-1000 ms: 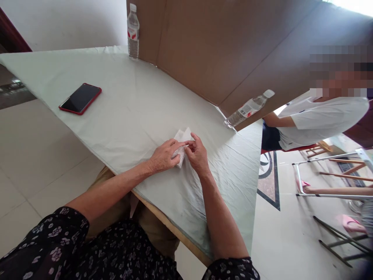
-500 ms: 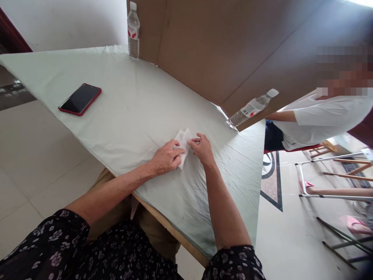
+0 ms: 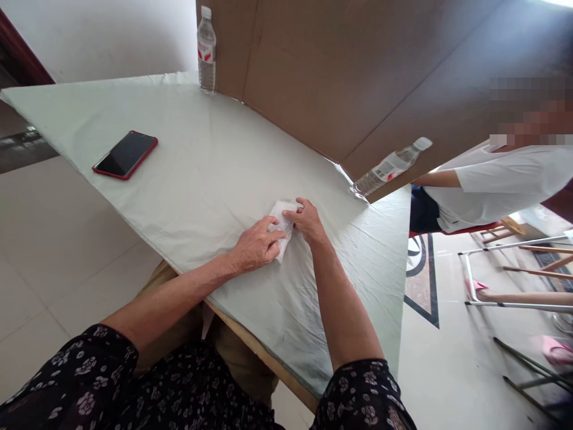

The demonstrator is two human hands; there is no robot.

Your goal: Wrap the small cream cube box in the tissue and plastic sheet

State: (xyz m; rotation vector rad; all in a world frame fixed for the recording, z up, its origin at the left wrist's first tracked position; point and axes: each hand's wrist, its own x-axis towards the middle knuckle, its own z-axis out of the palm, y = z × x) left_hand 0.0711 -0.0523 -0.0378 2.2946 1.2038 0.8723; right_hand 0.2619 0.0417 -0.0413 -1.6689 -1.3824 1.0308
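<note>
From where I stand, the small, crumpled white sheet [image 3: 280, 209], tissue or thin plastic, I can't say which, lies on the pale green cloth-covered table [image 3: 215, 167] under the seated person's bare hands. The left hand [image 3: 254, 246] rests over its near side, fingers half bent and parted on top; whether the thumb grips beneath, I can't tell. The right hand [image 3: 312, 226] is at the sheet's far right edge, thumb and forefinger bent in against it; from here I can't make out whether they pinch it. The hands stay apart, with the sheet between them.

Beyond the sheet, and well to its left, a clear ridged plastic bottle [image 3: 206, 55] with a white cap and a red-and-white label stands by a tall brown cardboard panel [image 3: 308, 77]. A similar capped, clear plastic bottle [image 3: 388, 169] is beyond the sheet to its right, at the panel's near corner, looking slanted. Both are see-through; how full they are, I can't tell.

Left of the sheet, well apart, a dark-screened phone in a red case [image 3: 126, 155] lies flat. Far to the sheet's right, another person in a white short-sleeved shirt [image 3: 504, 173] sits past the panel.
</note>
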